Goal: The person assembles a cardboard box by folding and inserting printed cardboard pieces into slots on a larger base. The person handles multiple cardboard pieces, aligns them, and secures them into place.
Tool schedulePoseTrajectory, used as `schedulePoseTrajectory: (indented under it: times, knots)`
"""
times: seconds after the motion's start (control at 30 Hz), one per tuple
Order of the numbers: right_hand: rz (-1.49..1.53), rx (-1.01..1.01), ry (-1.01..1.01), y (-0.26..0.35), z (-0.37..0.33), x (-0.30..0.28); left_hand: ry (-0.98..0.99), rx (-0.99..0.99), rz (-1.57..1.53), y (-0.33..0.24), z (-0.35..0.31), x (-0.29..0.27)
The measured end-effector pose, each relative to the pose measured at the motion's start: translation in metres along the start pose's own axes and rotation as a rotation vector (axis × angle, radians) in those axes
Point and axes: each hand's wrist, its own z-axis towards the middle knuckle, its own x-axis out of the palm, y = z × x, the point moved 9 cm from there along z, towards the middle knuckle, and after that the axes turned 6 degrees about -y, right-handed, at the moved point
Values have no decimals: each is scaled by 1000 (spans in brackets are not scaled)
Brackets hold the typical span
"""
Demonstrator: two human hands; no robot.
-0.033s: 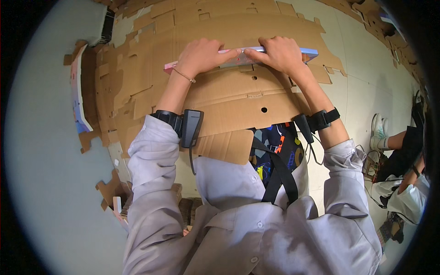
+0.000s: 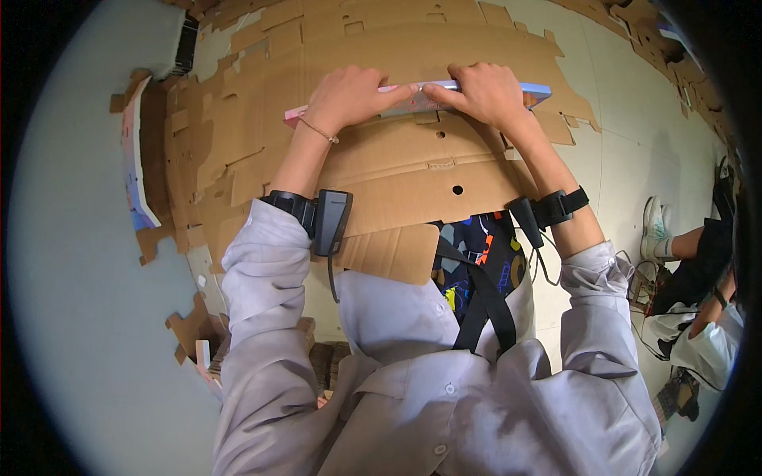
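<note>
No readable words, labels, numbers or signs anywhere in view.

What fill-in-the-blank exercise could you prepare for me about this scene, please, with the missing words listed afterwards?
1. The left hand and the right hand both grip one panel, whose right end is coloured ____.
2. A thin bracelet is worn just behind the ____ hand.
3. The large brown sheets beneath the panel are made of ____.

Missing words: blue; left; cardboard.
</note>
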Motion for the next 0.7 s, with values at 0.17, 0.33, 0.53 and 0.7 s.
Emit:
schedulePoseTrajectory:
  times: [0.17, 0.33, 0.53, 0.7]
  knots:
    - [7, 3, -2, 1, -3, -1, 13, 0, 31, -3, -3, 2]
    - [8, 8, 2, 3, -7, -1, -20, 6, 17, -6, -9, 0]
    - [13, 6, 0, 4, -10, -2, -26, 13, 54, -10, -11, -2]
    - [-12, 15, 16, 3, -10, -1, -23, 5, 60, -10, -11, -1]
